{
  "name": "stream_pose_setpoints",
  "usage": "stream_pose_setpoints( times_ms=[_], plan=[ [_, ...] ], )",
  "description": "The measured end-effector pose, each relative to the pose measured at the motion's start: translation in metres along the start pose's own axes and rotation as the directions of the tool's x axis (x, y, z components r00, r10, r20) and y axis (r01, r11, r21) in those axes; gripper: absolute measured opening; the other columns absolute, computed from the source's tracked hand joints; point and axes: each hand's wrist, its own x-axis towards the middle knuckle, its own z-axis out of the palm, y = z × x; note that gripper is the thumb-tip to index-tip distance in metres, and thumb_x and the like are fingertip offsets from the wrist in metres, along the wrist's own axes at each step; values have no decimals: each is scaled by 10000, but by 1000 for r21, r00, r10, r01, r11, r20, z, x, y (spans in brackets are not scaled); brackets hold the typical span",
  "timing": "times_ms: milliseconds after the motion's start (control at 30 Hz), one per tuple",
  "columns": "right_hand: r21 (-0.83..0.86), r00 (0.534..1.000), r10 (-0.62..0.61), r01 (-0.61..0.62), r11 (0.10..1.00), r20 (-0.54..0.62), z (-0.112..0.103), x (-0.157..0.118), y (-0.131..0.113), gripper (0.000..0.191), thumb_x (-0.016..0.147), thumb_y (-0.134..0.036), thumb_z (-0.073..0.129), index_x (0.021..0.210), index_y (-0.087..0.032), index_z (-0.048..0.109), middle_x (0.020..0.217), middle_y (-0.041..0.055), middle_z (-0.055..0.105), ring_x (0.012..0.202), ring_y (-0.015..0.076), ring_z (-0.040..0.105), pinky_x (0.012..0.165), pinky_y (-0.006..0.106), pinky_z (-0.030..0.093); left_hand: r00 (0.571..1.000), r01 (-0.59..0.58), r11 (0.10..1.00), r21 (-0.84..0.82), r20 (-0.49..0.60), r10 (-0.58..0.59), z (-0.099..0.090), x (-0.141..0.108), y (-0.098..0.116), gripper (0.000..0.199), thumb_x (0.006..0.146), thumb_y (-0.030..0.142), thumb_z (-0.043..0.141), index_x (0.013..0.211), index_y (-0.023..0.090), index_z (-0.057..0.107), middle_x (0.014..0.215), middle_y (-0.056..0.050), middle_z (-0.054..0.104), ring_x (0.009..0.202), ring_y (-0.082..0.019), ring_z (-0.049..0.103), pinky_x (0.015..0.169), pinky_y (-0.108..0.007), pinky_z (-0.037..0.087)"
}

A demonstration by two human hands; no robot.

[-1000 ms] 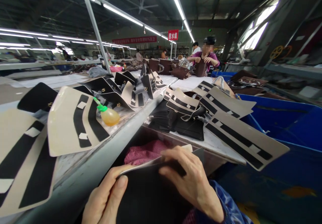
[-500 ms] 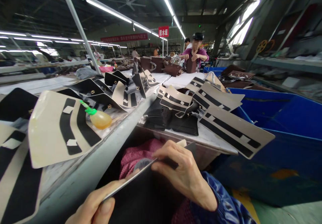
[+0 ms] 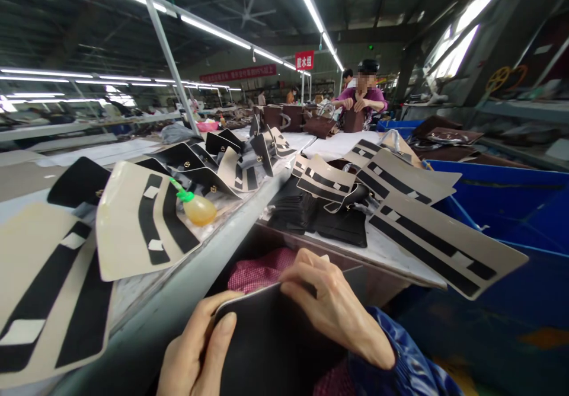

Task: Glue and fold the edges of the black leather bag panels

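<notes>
Nearer than the bottle (image 3: 199, 208) and off to its right, the left hand (image 3: 195, 342) pinches one corner of a black panel (image 3: 262, 339) between thumb and fingers, while the right hand (image 3: 322, 298) curls over the same edge, apparently gripping it too. The step in hand looks like working along that edge, and the next move seems to call for a firm left pinch and even pressure from the right fingers
</notes>
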Motion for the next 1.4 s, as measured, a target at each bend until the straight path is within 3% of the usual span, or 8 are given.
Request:
stream_pose_setpoints(
  times_ms=[267, 400, 533, 733, 900, 1067, 1200, 1400],
  plan=[
    [-9, 997, 76, -75, 997, 32, 6, -2, 0, 142, 939, -124, 651, 813, -184, 682, 844, 11, 624, 746, 140, 603, 691, 259, 456, 918, -395, 891, 222, 138, 373, -9, 15, -15, 166, 1004, 273, 521, 1155, 254, 589, 978, 27, 795, 847, -95, 769, 735, -56, 526],
    [-6, 1000, 13, -13, 1000, 23, 8, -2, -1, 147, 961, -142, 625, 836, -188, 688, 829, 11, 625, 752, 143, 603, 700, 259, 464, 964, -264, 953, 150, 72, 256, -5, 22, -22, 219, 1012, 321, 474, 900, 228, 637, 671, 61, 687, 563, -74, 675, 585, -86, 499],
    [-4, 1000, -27, 27, 1000, 2, 11, -3, 0, 152, 962, -150, 622, 829, -180, 690, 814, 14, 615, 734, 145, 599, 672, 259, 457, 998, -49, 996, 81, 53, 45, 1, 33, -39, 374, 976, 484, 472, 806, 211, 663, 696, 13, 699, 662, -143, 699, 649, -144, 553],
    [-95, 999, -44, 41, 995, -30, 17, -3, 2, 147, 935, -120, 651, 808, -182, 691, 798, 6, 613, 728, 147, 586, 670, 265, 434, 977, -212, 952, 222, 50, 206, -3, 40, -40, 420, 991, 492, 458, 745, 219, 662, 619, 35, 673, 546, -112, 650, 605, -136, 518],
    [-189, 998, -56, 52, 981, -15, 23, -3, 3, 126, 925, -129, 661, 816, -179, 696, 812, 14, 633, 721, 152, 580, 666, 277, 416, 810, -546, 697, 465, 78, 582, -10, 26, -22, 341, 987, 319, 564, 1294, 175, 605, 1242, -78, 720, 1098, -172, 695, 1029, -201, 420],
    [-257, 989, -130, 144, 955, 72, 31, -1, 0, 72, 931, -176, 652, 868, -186, 686, 842, 20, 651, 744, 163, 589, 678, 295, 404, 652, -729, 433, 531, 345, 675, 8, 28, -11, 353, 991, 231, 482, 1284, 62, 583, 1026, -126, 783, 857, -221, 760, 814, -275, 537],
    [-306, 982, -157, 182, 934, 107, 22, -8, 2, 67, 948, -192, 638, 1008, -193, 668, 875, 22, 694, 758, 178, 616, 687, 317, 398, 794, -594, 618, 515, 502, 344, 18, 44, -28, 304, 954, 206, 457, 1073, 282, 727, 664, 60, 754, 538, -179, 722, 464, -231, 488],
    [-337, 977, -85, 15, 942, -195, -28, -51, 26, 160, 993, -341, 627, 1007, -186, 663, 833, 37, 729, 724, 176, 644, 717, 322, 436, 932, -304, 912, 274, 282, 226, 3, 36, -67, 179, 874, 459, 626, 917, 343, 756, 823, 76, 798, 679, -186, 767, 609, -183, 575]
  ],
)
